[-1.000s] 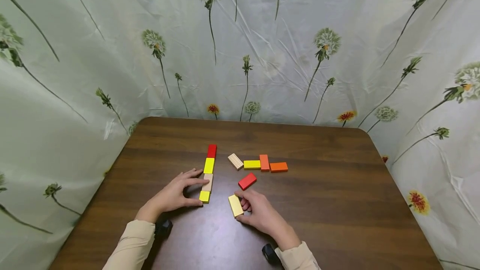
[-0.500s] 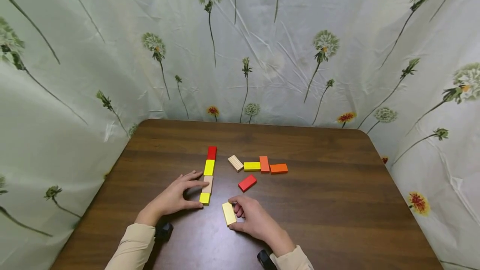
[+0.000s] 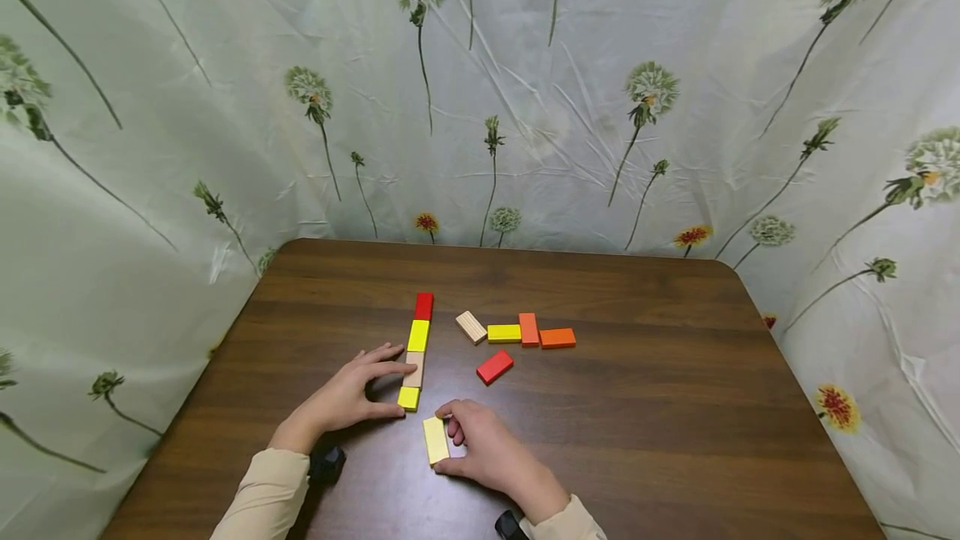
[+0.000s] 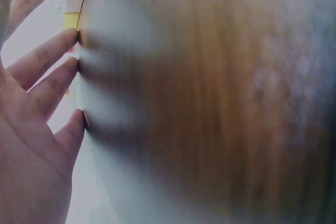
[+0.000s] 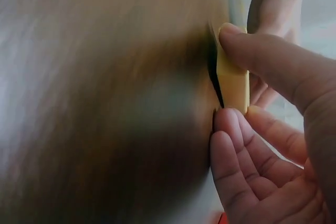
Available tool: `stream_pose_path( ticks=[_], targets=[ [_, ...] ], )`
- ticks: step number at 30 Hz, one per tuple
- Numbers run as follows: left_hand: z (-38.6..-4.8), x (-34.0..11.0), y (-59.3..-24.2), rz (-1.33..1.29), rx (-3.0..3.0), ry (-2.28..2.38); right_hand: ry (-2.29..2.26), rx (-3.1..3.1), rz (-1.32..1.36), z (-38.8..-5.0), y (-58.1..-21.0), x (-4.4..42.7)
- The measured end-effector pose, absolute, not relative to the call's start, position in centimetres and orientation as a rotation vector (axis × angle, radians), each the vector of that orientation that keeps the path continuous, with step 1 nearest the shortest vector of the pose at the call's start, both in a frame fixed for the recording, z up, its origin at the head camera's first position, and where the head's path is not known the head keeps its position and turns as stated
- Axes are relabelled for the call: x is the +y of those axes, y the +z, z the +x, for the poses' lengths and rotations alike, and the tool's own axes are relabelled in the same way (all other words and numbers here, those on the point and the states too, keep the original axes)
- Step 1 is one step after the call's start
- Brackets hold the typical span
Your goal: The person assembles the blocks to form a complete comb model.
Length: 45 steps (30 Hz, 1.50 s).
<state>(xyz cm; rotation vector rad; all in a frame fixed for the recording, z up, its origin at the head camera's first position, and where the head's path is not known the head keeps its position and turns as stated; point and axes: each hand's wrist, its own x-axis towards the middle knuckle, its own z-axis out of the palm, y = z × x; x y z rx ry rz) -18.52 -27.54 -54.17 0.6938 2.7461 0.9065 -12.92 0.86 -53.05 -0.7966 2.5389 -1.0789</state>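
Note:
A straight row of wooden blocks runs away from me in the head view: a near yellow block (image 3: 408,399), a plain wood block (image 3: 413,372), another yellow block (image 3: 418,335) and a red block (image 3: 424,306) at the far end. My left hand (image 3: 341,394) rests along the row's left side, a finger touching the plain block and the thumb by the near yellow one. Between thumb and fingers my right hand (image 3: 487,452) pinches a pale yellow block (image 3: 436,440), right of and nearer than the row's end. The right wrist view shows that block (image 5: 233,90) too, partly covered by fingers.
Right of the row lie a tilted plain wood block (image 3: 471,327), a yellow block (image 3: 504,333), two orange blocks, one upright in the view (image 3: 528,330) and one sideways (image 3: 557,338), and a loose red block (image 3: 495,367). A flower-printed curtain (image 3: 480,90) hangs behind the brown table (image 3: 675,407).
My right hand has carried the pale yellow block leftward and nearer to me, closer to the row's near end. The left hand has stayed nearly still at the row.

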Motion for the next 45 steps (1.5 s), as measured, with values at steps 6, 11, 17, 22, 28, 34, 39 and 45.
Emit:
stream_pose_path(
  ticks=[6,11,17,22,28,34,39,45],
  targets=[
    [-18.7,-27.5,-54.1,0.696,2.751,0.898,-1.029,2.557,-0.78,-12.8,-52.9,-0.5],
    [-18.9,-27.5,-54.0,0.705,2.757,0.889,-1.014,2.536,-0.798,-13.0,-53.0,-0.7],
    [-19.1,-27.6,-53.8,0.725,2.766,0.892,-1.032,2.482,-0.821,-13.3,-52.8,-0.1],
    [-18.9,-27.6,-53.9,0.729,2.768,0.88,-1.026,2.454,-0.79,-13.2,-52.7,0.1],
    [-18.8,-27.6,-53.9,0.72,2.76,0.882,-1.008,2.493,-0.814,-13.1,-53.0,-0.2],
    [-19.0,-27.6,-53.9,0.701,2.753,0.864,-1.003,2.514,-0.821,-13.3,-53.2,-0.5],
    [-19.0,-27.6,-53.9,0.696,2.751,0.863,-1.013,2.523,-0.819,-13.4,-53.4,-0.9],
    [-18.9,-27.8,-54.0,0.674,2.739,0.875,-1.028,2.538,-0.817,-13.5,-53.6,-1.4]
  ],
)
